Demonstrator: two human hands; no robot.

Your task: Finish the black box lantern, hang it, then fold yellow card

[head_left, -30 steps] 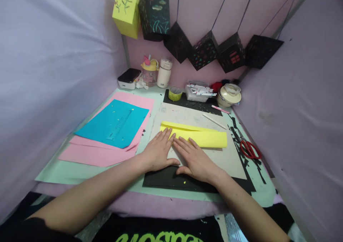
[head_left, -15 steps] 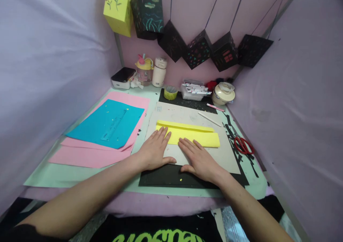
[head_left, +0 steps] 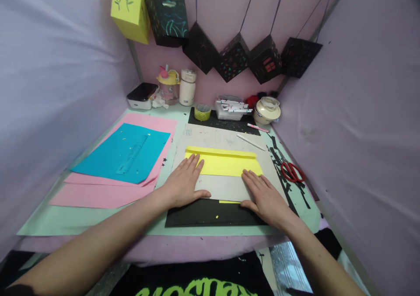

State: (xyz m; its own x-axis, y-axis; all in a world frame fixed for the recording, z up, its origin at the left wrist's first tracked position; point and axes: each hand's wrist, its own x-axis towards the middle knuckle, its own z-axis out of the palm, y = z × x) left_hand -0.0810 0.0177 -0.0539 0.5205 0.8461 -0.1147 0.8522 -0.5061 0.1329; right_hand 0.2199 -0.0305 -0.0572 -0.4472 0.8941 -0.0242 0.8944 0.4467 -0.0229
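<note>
A long strip of folded yellow paper [head_left: 225,162] lies across the pale grey board [head_left: 223,187], with a narrow flap along its far edge. My left hand [head_left: 185,178] rests flat with its fingertips on the paper's left end. Near the right end, the fingers of my right hand [head_left: 264,197] lie stretched out on the near edge of the paper. Both hands are open and grip nothing. Under the board is a black sheet [head_left: 210,217], and a sliver of yellow shows at the board's near edge.
At left, a blue sheet [head_left: 108,156] with a clear ruler [head_left: 133,154] lies on pink sheets [head_left: 88,195]. Red-handled scissors [head_left: 292,172] sit among black scraps at right. Behind stand green tape [head_left: 202,112], a box of markers [head_left: 231,108] and bottles. Decorated boxes [head_left: 234,55] hang above.
My right hand has slid rightward along the near edge of the yellow paper, while my left hand stays at its left end. The view has shifted slightly to the right.
</note>
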